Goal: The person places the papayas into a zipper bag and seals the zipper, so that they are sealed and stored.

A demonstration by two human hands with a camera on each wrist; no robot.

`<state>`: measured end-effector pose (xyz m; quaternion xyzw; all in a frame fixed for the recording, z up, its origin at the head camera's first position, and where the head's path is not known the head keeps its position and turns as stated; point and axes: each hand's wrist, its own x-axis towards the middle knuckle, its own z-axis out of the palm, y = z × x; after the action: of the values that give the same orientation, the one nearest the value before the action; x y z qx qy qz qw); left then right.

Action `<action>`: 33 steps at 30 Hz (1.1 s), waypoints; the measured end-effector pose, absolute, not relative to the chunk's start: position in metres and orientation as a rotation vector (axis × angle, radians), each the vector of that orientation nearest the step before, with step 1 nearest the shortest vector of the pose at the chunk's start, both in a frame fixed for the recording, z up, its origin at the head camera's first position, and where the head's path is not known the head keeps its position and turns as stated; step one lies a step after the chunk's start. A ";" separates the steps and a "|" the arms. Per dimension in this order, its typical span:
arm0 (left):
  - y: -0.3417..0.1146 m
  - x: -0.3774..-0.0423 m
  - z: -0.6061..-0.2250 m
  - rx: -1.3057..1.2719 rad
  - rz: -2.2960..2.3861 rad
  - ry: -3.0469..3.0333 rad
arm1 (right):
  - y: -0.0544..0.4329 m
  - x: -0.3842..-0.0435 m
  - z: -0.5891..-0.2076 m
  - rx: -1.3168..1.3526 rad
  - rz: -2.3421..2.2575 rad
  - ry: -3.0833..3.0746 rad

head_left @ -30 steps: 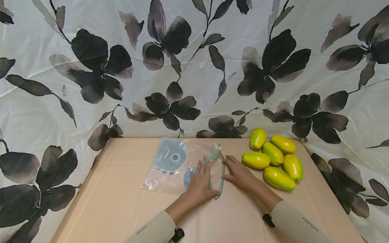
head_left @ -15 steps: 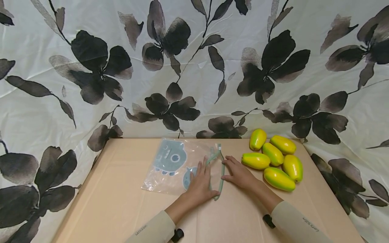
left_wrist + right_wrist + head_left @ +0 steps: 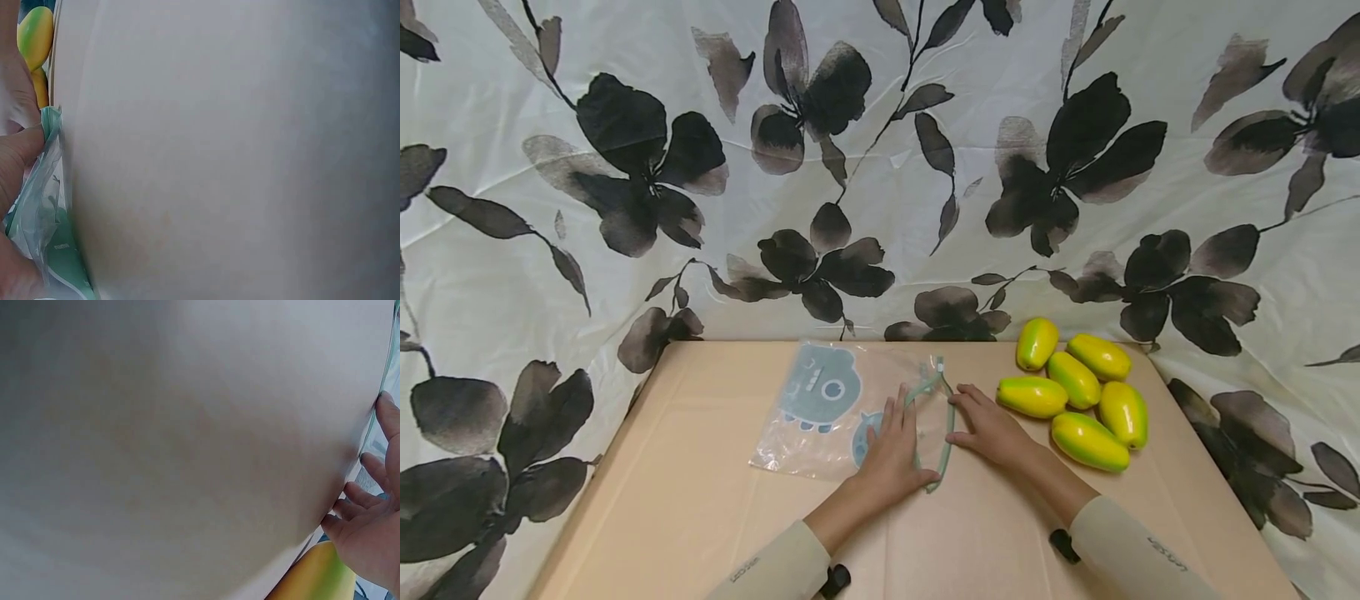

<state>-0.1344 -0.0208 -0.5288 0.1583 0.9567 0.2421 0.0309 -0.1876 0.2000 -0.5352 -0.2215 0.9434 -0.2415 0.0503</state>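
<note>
A clear zip bag (image 3: 887, 367) with blue-green cartoon creatures printed on it lies flat, its mouth facing right. The two green zip strips (image 3: 947, 454) at the mouth stand apart in the middle. My left hand (image 3: 886, 462) rests on the bag by the left strip, fingers extended, thumb at the strip's near end. In the left wrist view that thumb touches the green zip edge (image 3: 51, 122). My right hand (image 3: 992, 429) touches the right strip with its fingertips, fingers loosely spread. In the right wrist view its fingertips (image 3: 386, 400) sit along the bag's edge.
Several glossy yellow-green fruits (image 3: 1072, 380), mango-like, lie grouped right of the bag, near my right forearm. Everything sits on a tan cardboard surface (image 3: 700, 467). Behind it hangs a white cloth (image 3: 925, 208) with dark flowers.
My left hand and the left zip strip have shifted very slightly left. The right hand and the fruits stay where they were.
</note>
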 end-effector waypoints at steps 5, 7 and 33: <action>-0.022 -0.135 -0.530 0.474 0.749 2.953 | 0.200 -0.188 -0.537 -0.681 -0.728 2.877; -0.022 -0.135 -0.530 0.473 0.749 2.953 | 0.200 -0.188 -0.537 -0.680 -0.725 2.876; -0.020 -0.135 -0.529 0.483 0.712 2.944 | 0.201 -0.186 -0.527 -0.662 -0.755 2.845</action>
<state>-0.1346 -0.0202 -0.5292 0.1574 0.9592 0.2320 0.0372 -0.1863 0.2012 -0.5268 -0.2189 0.9412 -0.2496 0.0623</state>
